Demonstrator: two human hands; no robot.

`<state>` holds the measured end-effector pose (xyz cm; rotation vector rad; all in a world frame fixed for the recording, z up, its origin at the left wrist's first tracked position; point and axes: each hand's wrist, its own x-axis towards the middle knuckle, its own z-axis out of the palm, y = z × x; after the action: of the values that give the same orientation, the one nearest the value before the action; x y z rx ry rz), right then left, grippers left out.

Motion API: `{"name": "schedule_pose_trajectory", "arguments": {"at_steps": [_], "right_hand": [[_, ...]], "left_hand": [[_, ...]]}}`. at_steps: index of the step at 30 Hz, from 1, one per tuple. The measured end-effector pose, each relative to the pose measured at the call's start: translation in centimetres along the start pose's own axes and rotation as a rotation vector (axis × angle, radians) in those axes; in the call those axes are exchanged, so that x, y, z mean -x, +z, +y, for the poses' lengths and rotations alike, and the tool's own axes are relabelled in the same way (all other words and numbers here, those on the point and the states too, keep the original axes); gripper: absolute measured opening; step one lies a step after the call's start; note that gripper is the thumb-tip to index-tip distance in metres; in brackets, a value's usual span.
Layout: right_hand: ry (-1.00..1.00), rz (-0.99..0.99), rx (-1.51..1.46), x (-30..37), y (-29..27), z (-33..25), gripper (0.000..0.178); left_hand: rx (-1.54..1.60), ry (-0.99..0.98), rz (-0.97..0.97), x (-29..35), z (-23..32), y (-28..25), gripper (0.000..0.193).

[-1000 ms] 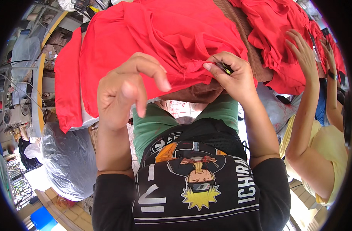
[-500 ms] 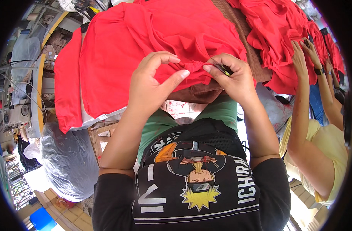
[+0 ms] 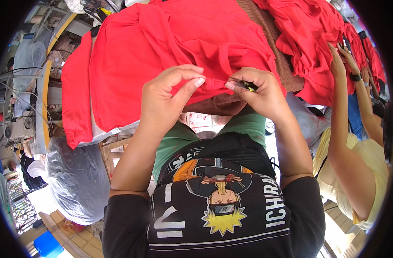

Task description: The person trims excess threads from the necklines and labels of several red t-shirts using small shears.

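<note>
Head view: I see right hand pinching red fabric, small dark tool in its grip; left hand just at the bunched edge.

Red cloth lies spread, creased — its near edge bunched.

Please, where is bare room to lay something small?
The brown strip between the large red cloth and the right red pile looks bare but narrow. Crowded: the large red cloth's edge around left hand and right hand.

one wide fisheye view, downward from the head
</note>
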<state>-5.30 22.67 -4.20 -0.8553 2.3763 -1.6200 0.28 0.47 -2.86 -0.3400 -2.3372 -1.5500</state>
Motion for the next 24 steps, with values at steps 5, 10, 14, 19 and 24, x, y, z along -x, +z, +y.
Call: {"name": "schedule_pose_trajectory", "arguments": {"at_steps": [5, 10, 14, 19, 24], "right_hand": [[-0.048, -0.091, -0.030, 0.1, 0.0, -0.5, 0.011], [-0.053, -0.153, 0.027, 0.1, -0.3, -1.0, 0.009], [-0.067, -0.169, 0.117, 0.2, -0.5, -0.7, 0.010], [-0.067, -0.078, -0.010, 0.3, -0.2, -1.0, 0.013], [-0.169, -0.034, 0.037, -0.3, 0.0, -1.1, 0.023]], "left_hand": [[0.477, -0.199, -0.073, -0.1, 0.5, 0.9, 0.013], [0.639, -0.459, -0.109, -0.6, 1.0, 0.8, 0.016], [0.652, -0.554, -0.140, -0.6, 1.0, 0.8, 0.017], [0.665, -0.575, -0.159, -0.5, 0.8, 0.8, 0.018], [0.655, -0.569, -0.164, -0.4, 0.9, 0.9, 0.019]]}}
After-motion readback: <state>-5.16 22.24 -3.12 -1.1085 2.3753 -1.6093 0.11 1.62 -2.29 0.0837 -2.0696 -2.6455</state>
